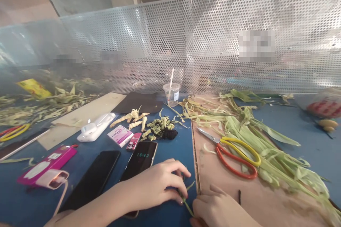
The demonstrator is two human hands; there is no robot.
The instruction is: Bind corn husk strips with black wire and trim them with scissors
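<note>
My left hand [169, 184] reaches in over the lower part of a phone. Its fingers are curled, with thumb and fingertips on a thin green corn husk strip [188, 207]. The strip's lower end runs to my right hand [217, 207], which is closed at the seam of the table; its fingertips are mostly hidden. Scissors [237, 154] with one yellow and one red handle lie beyond my right hand, blades pointing away to the left. Green corn husks [247, 138] are heaped beside and under their handles. A short dark piece [239, 197] lies near my right hand.
Left of my hands lie a lit phone [140, 159], a dark phone [93, 175], a pink power bank [49, 163] and small boxes [120, 136]. Knotted husk pieces [160, 127] sit farther back. A plastic cup [172, 94] with a straw stands before the perforated metal divider [160, 42].
</note>
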